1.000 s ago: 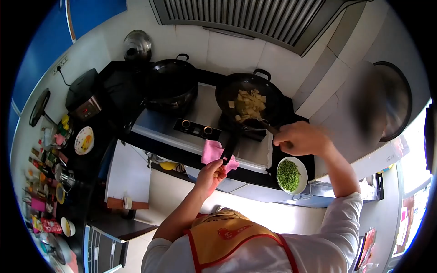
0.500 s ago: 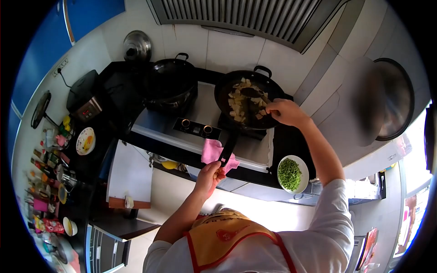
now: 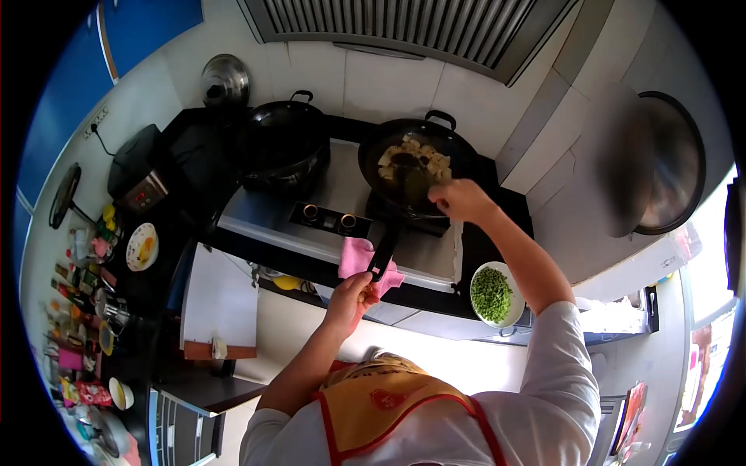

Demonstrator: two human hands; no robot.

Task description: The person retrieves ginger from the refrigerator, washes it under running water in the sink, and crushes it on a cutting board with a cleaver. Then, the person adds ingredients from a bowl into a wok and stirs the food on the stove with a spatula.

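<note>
My left hand (image 3: 351, 301) is closed around the end of the long black handle (image 3: 382, 256) of a wok (image 3: 375, 167). Inside the wok, pale cut pieces of food (image 3: 435, 165) lie heaped toward the far side. At the wok's near right rim, my right hand (image 3: 466, 202) grips a dark spatula (image 3: 417, 186), whose blade reaches down into the pan; its handle is mostly hidden by the fingers. A pink cloth (image 3: 356, 255) lies by the wok handle at the stove's front edge. To the right, a white bowl holds chopped green vegetables (image 3: 491, 295).
A second black wok (image 3: 284, 144) sits on the left burner, with a metal lid (image 3: 225, 81) behind it. On the left counter are a rice cooker (image 3: 140, 175), a bowl with something yellow (image 3: 142, 247) and several condiments. A range hood (image 3: 412, 31) overhangs the stove.
The spatula has shifted toward the near side of the wok, and the food is now bunched on the far side. My right hand has moved slightly left. My left hand keeps its hold.
</note>
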